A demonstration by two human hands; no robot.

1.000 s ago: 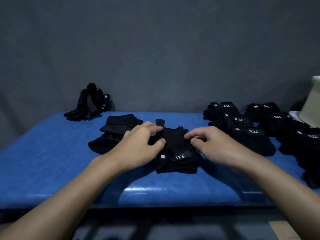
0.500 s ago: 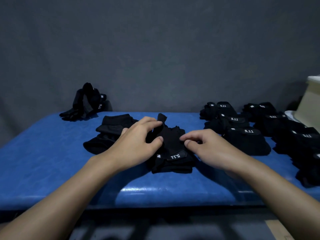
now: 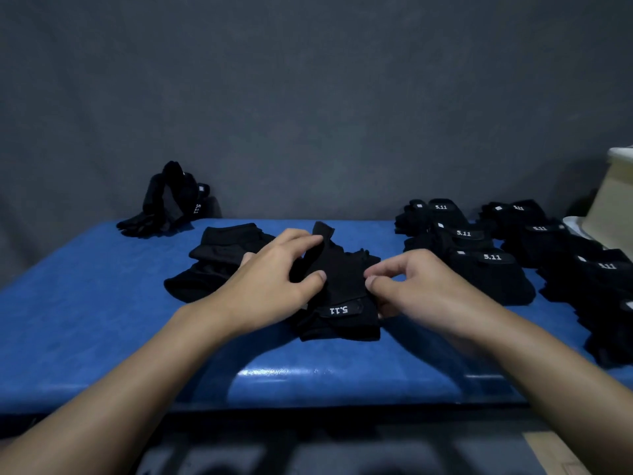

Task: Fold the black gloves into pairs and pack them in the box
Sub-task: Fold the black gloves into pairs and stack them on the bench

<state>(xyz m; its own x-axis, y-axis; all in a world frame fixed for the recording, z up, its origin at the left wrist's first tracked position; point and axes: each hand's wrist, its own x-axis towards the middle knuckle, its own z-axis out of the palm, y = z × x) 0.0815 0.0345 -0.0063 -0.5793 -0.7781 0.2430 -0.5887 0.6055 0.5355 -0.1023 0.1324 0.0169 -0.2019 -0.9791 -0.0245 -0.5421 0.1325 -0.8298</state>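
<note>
Two grips on the black glove [image 3: 342, 286]: left hand [image 3: 270, 286] fingers pinch its fold, right hand [image 3: 418, 289] fingertips pinch its edge.

The one wide-angle camera sits on my head, facing forward and down; my bare forearms enter from the two lower corners; my left hand [image 3: 270, 286] and right hand [image 3: 421, 289] meet close under the lens at mid-frame, on the black fabric glove with the white 5.11 tab [image 3: 342, 303]; beyond them the view runs across the blue padded table top [image 3: 85, 320] to the grey cloth wall [image 3: 308, 97]; the right border cuts off the beige cardboard box [image 3: 613, 200].
</note>
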